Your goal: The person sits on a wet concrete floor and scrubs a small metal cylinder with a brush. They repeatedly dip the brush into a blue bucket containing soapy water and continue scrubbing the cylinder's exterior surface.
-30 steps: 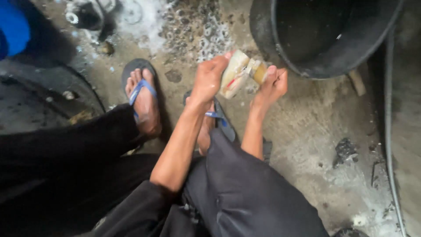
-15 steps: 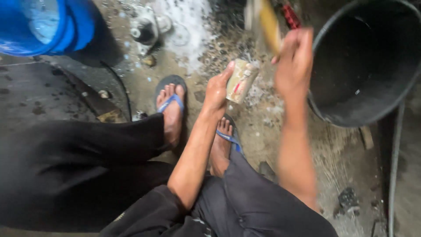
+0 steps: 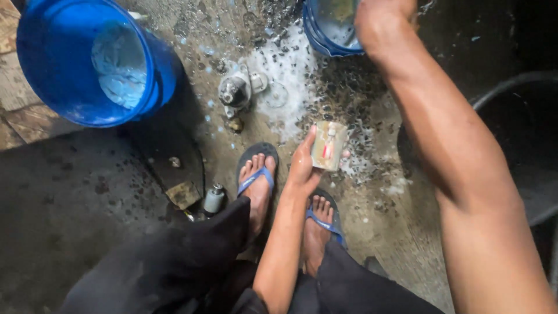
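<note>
- Head view, left hand (image 3: 302, 168): I hold a small rectangular block (image 3: 329, 145), pale with a red mark on its face, pinched between thumb and fingers. The block sits upright, above the wet floor and clear of it.
- Head view, right hand (image 3: 381, 23): my right arm reaches up and across to a small blue basin (image 3: 325, 35) at the top edge of the frame. The wrist covers the fingers, so I cannot tell whether this hand is wide, narrow, or holding anything.
- Head view, position of the block: it is just above my 2 feet in blue-strapped sandals (image 3: 258, 180), beside a patch of white foam (image 3: 285, 75) spread over the concrete floor (image 3: 87, 192).
- Head view, surroundings: a large blue bucket (image 3: 70, 64) with foamy water stands at upper left, well apart from the block. A grey metal part (image 3: 235, 90) lies on the floor between the bucket and the foam. A small metal cylinder (image 3: 213, 199) lies near my left foot. A black tub (image 3: 517, 128) sits at the right edge.
- Step in hand, as a judgement: washing appears to be under way, with the block held ready while the right hand goes to the basin.
- Next move, as a judgement: it calls for a steady left grip, since the block looks wet and likely slippery.
</note>
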